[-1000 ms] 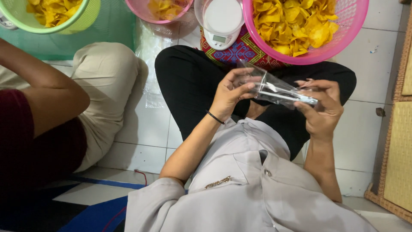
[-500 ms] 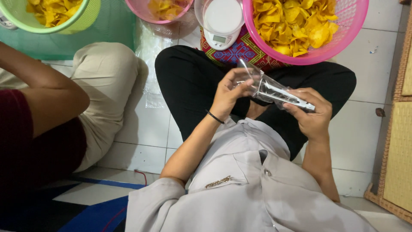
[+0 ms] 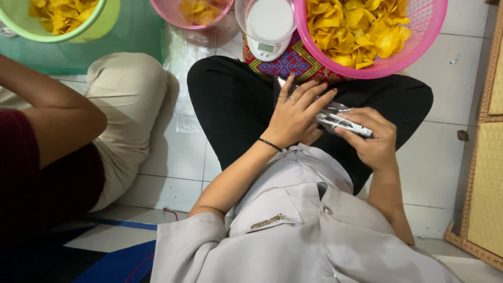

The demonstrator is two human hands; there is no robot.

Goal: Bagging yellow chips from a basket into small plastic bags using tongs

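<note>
1. White floor tiles (image 3: pixel 173 157) are lying under the seated person's crossed legs.
2. Clear plastic bag (image 3: pixel 335 112) is lying between both hands, over the lap.
3. Left hand (image 3: pixel 296 115) is pressing flat on it, fingers spread; right hand (image 3: pixel 374 139) is pinching its end.
4. Compared with a second ago, the bag is sitting lower and flatter.
5. Beyond, a pink basket (image 3: pixel 419 47) of yellow chips and a white scale (image 3: pixel 267 26) are standing.

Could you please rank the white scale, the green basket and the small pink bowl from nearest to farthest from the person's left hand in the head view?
From the left hand:
1. White scale, just ahead.
2. Small pink bowl, ahead-left.
3. Green basket, far left.
</note>
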